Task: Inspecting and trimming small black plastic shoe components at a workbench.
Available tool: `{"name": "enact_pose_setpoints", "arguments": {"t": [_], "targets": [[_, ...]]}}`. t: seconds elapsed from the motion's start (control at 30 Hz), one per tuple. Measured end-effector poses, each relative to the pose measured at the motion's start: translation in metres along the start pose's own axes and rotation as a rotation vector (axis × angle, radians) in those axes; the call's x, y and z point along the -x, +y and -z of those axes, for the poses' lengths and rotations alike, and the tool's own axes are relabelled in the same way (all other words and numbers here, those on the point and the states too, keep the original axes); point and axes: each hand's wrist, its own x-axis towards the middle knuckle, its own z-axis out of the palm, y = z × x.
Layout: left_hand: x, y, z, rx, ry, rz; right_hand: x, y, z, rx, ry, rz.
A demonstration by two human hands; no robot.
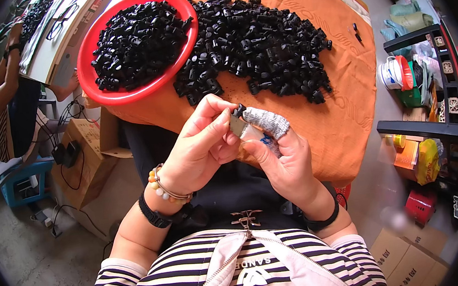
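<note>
Near the orange cloth's (346, 104) front edge, both hands meet: left hand (199, 148) and right hand (280, 154) pinch one small black clip (238, 110) together. Beyond lie one red bowl (85, 57) and one loose pile (255, 46), pieces too many to count.

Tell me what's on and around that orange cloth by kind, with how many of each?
Red bowl: 1
Orange cloth: 1
Heaps of small black plastic pieces, too many to count singly: 2, one in the bowl, one loose on the cloth
Black piece pinched between the left hand and right hand: 1
Total: 5
</note>
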Motion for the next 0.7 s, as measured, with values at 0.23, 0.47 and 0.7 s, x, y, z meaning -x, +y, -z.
{"name": "enact_pose_setpoints", "arguments": {"t": [0.23,0.47,0.7], "targets": [[0.002,-0.004,-0.001,-0.001,-0.023,-0.02,0.003,0.002,-0.001,-0.009,0.032,0.058],[0.002,-0.002,0.005,-0.013,-0.032,0.0,0.0,0.001,0.004,-0.007,-0.016,-0.007],[-0.001,0.001,0.014,-0.015,-0.028,0.045,-0.003,0.007,0.004,-0.031,-0.043,-0.042]]}}
